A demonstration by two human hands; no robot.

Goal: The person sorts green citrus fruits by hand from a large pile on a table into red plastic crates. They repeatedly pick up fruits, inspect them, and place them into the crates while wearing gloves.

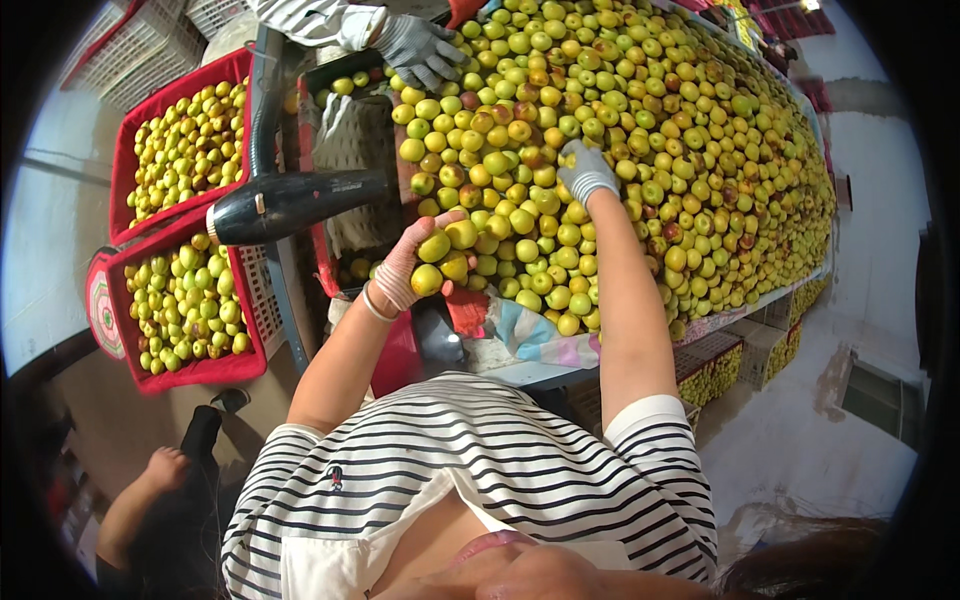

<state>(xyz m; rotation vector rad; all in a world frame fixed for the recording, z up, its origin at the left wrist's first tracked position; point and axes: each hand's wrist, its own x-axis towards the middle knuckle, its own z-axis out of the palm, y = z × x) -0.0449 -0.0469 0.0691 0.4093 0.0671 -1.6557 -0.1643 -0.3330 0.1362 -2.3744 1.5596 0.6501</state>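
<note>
A broad heap of small yellow-green jujubes (680, 150), some with brown patches, covers the table before me. My left hand (398, 272), in a pale glove with bare fingertips, is closed around several jujubes (428, 262) at the heap's near left edge. Further right, my right hand (588, 172), in a grey-white glove, reaches into the heap with its fingers curled down. Whatever lies under those fingers is hidden. A black hair-dryer-shaped blower (290, 205) points toward the heap, left of my left hand.
Two red-lined crates (115, 190) of jujubes stand at the left. Across the table, another person's gloved hand (418, 50) rests on the heap. A dark, textured bin (350, 130) sits beyond the blower. More filled crates (765, 355) stand low at the right. Someone's arm (130, 515) shows at lower left.
</note>
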